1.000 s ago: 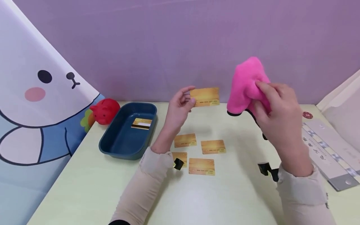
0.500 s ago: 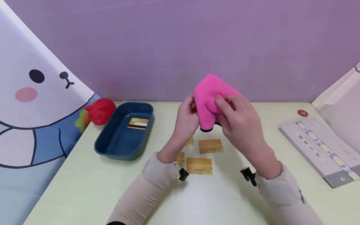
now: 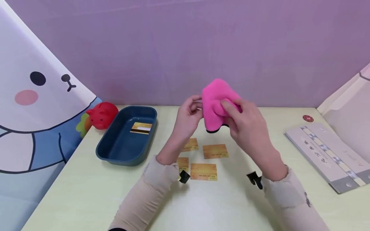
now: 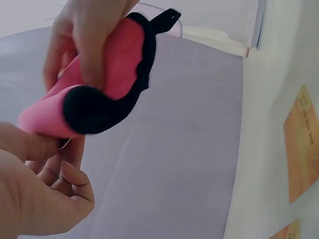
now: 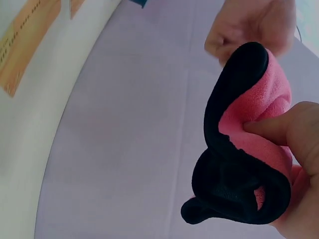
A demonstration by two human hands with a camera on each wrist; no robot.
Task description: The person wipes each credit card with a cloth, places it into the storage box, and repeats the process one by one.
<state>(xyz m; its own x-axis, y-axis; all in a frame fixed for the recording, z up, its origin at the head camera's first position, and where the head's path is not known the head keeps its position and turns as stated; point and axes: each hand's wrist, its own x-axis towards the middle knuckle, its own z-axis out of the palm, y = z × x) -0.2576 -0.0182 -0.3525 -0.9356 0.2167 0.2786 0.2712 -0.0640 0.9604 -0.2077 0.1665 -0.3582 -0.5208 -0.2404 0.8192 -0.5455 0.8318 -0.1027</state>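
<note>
My right hand (image 3: 250, 123) pinches a bunched pink cloth (image 3: 215, 93) with black edging, raised above the table. The left hand (image 3: 188, 118) is up against the cloth's left side. A thin edge of a card (image 4: 65, 143) shows between its thumb and fingers in the left wrist view; the cloth hides the remainder. Below lie several gold bank cards (image 3: 215, 151) on the table, two partly behind the left forearm. Another bank card (image 3: 141, 128), stripe side up, lies in a blue tray (image 3: 99, 150) to the left.
A red piggy bank (image 3: 102, 115) stands beyond the tray's left side. At the right are a red poker chip (image 3: 308, 118) and a flat grey booklet-like object (image 3: 318, 157) with a patterned band. A purple curtain (image 3: 173, 51) hangs behind the table (image 3: 72, 192).
My right hand has carried the pink cloth leftward onto the gold card in the left hand, so the card is now covered. Over the last half second the hands have shifted only slightly.
</note>
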